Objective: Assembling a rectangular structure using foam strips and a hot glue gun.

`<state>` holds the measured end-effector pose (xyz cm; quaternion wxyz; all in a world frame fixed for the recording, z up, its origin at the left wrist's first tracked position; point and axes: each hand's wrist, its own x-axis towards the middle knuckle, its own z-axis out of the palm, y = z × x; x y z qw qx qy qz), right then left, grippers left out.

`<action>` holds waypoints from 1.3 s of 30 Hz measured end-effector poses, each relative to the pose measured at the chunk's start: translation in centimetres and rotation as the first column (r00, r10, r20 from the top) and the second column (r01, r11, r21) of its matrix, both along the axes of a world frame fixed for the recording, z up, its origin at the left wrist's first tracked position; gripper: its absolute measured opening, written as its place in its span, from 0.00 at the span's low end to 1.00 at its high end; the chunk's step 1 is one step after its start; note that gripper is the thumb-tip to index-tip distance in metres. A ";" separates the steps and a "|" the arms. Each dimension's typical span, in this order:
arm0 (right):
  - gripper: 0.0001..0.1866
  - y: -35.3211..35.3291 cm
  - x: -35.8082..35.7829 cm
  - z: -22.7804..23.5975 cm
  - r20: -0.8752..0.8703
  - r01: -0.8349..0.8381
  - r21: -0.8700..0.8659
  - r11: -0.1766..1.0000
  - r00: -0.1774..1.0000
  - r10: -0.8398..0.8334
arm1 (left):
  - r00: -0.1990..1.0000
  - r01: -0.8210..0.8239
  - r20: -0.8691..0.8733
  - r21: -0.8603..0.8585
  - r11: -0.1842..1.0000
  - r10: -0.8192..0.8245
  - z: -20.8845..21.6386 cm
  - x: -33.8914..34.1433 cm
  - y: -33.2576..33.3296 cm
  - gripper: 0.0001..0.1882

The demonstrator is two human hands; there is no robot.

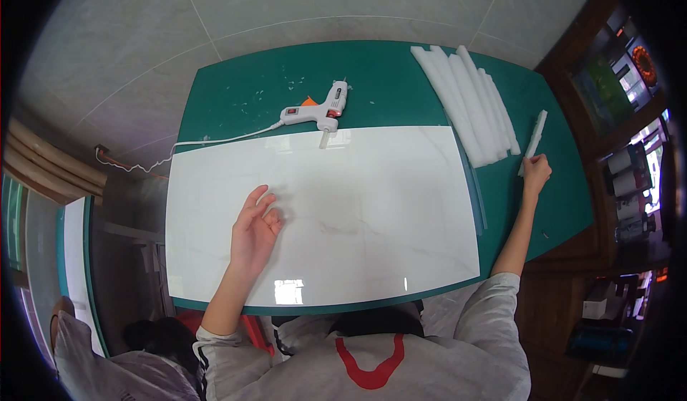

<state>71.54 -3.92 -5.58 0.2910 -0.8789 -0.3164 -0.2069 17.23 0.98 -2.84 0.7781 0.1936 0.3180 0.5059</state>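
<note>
My right hand (pixel 536 174) grips the lower end of a white foam strip (pixel 537 132) over the right side of the green table. Above the white marbled board (pixel 329 215), my left hand (pixel 257 225) is raised with its fingers curled loosely apart and nothing in it. Several more white foam strips (pixel 469 104) lie side by side at the board's far right corner. A white glue gun (pixel 318 109) with a glue stick rests on the table, just beyond the board's far edge.
The glue gun's white cord (pixel 229 140) runs left off the green table (pixel 250 86) to a wall socket (pixel 101 150). Wooden shelving (pixel 572 250) stands along the right side. Another person's sleeve (pixel 79 351) shows at the lower left, near a red stool (pixel 256 333).
</note>
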 end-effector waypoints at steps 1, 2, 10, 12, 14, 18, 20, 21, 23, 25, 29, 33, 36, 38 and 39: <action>0.11 0.0 0.0 0.0 0.002 -0.009 0.007 1.000 1.000 0.009 | 1.000 0.001 0.003 0.001 1.000 -0.001 0.0 0.0 0.0 0.17; 0.11 0.0 -0.1 0.0 0.002 -0.009 0.008 1.000 1.000 0.009 | 1.000 0.001 0.003 0.001 1.000 -0.001 0.0 0.0 0.0 0.17; 0.10 0.5 -1.1 0.1 -0.026 0.034 -0.012 0.999 0.999 -0.034 | 1.000 0.001 0.007 0.004 1.000 -0.001 0.1 0.1 0.0 0.17; 0.09 0.7 -1.2 0.0 -0.027 0.042 -0.014 0.999 0.999 -0.042 | 1.000 0.023 0.008 0.027 0.999 -0.023 -0.1 -0.2 0.0 0.17; 0.09 0.8 -1.3 0.0 -0.027 0.052 -0.017 0.999 0.998 -0.052 | 0.999 0.046 0.009 0.050 0.998 -0.046 -0.1 -0.2 -0.1 0.18; 0.09 0.8 -1.3 0.1 -0.054 0.052 -0.045 0.998 0.997 -0.054 | 1.000 0.008 0.012 0.011 1.000 -0.008 0.1 0.0 -0.1 0.17; 0.09 0.8 -1.1 0.0 -0.058 0.041 -0.051 0.998 0.997 -0.044 | 1.000 0.006 0.009 0.008 1.000 -0.006 0.1 0.0 -0.1 0.17; 0.09 0.8 -0.9 -0.1 -0.055 0.040 -0.048 0.998 0.998 -0.043 | 1.000 0.001 0.005 0.005 1.000 -0.001 0.2 0.0 -0.1 0.17; 0.09 0.8 -0.5 -0.4 -0.053 0.041 -0.045 0.998 0.998 -0.044 | 1.000 -0.002 0.001 0.003 1.000 0.002 0.2 0.1 -0.1 0.17; 0.09 0.7 -0.2 -0.6 -0.035 0.022 -0.035 0.999 0.999 -0.023 | 1.000 -0.002 0.000 0.005 1.000 0.002 0.1 0.1 -0.1 0.17; 0.09 0.6 0.1 -0.7 -0.009 -0.006 -0.029 1.000 1.000 0.005 | 1.000 -0.006 0.004 0.009 1.000 0.006 0.1 0.0 -0.1 0.17; 0.09 0.6 0.3 -0.7 -0.008 -0.025 -0.036 0.999 1.000 0.024 | 1.000 0.016 0.007 0.029 0.999 -0.016 0.0 0.0 -0.1 0.18; 0.09 0.6 0.3 -0.7 -0.013 -0.027 -0.040 0.999 1.000 0.027 | 1.000 -0.006 0.016 0.011 1.000 0.006 0.1 0.0 -0.1 0.17; 0.09 0.6 0.3 -0.7 -0.013 -0.026 -0.043 0.999 1.000 0.026 | 1.000 -0.004 0.020 0.014 1.000 0.004 0.1 0.0 -0.1 0.17; 0.09 0.6 0.3 -0.7 -0.020 -0.028 -0.039 0.999 0.999 0.028 | 1.000 -0.006 0.019 0.013 1.000 0.006 0.1 0.0 -0.1 0.17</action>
